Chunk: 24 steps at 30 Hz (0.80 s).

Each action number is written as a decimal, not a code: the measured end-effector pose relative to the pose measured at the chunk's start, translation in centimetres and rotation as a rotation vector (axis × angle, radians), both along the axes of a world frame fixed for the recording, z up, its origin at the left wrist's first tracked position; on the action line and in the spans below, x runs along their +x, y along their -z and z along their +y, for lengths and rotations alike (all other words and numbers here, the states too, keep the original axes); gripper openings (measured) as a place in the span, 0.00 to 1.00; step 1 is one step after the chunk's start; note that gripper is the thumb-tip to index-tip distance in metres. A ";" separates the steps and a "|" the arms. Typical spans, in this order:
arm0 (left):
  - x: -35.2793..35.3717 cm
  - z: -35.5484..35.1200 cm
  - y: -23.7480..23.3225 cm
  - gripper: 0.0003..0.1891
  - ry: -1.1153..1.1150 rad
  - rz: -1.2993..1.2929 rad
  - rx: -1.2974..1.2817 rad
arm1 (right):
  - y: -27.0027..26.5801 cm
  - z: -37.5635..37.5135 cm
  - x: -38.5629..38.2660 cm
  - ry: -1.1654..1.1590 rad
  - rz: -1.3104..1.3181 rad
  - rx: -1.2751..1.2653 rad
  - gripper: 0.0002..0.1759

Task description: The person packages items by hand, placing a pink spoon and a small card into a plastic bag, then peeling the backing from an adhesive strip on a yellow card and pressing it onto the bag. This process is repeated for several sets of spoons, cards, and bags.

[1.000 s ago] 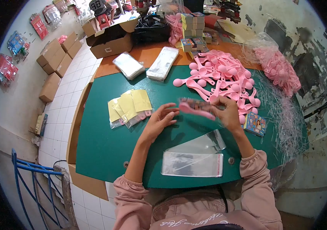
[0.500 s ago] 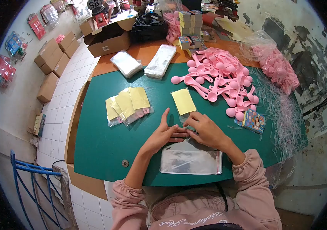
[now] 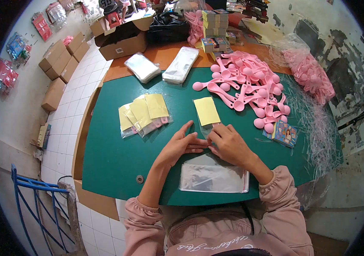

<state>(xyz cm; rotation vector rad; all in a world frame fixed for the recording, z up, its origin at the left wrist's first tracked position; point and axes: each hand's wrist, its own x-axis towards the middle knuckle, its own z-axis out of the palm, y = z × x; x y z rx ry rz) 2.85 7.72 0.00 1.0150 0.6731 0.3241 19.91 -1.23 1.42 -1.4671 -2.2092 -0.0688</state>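
Observation:
A clear plastic bag (image 3: 203,130) with a yellow card (image 3: 206,112) in it lies on the green table, and a bit of pink shows below the card. My right hand (image 3: 232,147) has its fingers pinched at the bag's near end. Beside it, my left hand (image 3: 181,148) has its fingers stretched out, their tips meeting the right fingertips at that end. Nearer my body rests a stack of flat clear bags (image 3: 214,178). On the left lie several filled bags with yellow cards (image 3: 142,112) and pink pieces inside.
Pink measuring spoons (image 3: 250,81) are heaped at the right, near a small pile of printed cards (image 3: 284,134). Two stacks of clear bags (image 3: 181,65) lie at the back. A cardboard box (image 3: 124,42), bundled cards (image 3: 215,30) and a sack of pink spoons (image 3: 312,77) stand farther out.
Both hands stay at the bag's near end, with only slight finger movement. The whole view has shifted a little.

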 end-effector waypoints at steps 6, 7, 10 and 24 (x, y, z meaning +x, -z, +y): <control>0.4 0.0 0.1 0.31 -0.034 0.035 0.059 | 0.8 0.2 -0.3 -0.011 -0.101 0.140 0.06; 0.5 -0.1 0.1 0.31 -0.046 0.057 0.107 | 0.9 0.2 -0.4 -0.010 -0.098 0.139 0.06; 1.2 -0.5 0.5 0.31 -0.035 0.102 0.365 | 1.1 0.0 -0.7 -0.035 -0.038 0.085 0.06; 1.3 0.4 1.2 0.10 0.003 0.074 0.359 | -4.6 1.0 18.6 0.599 0.310 -0.089 0.10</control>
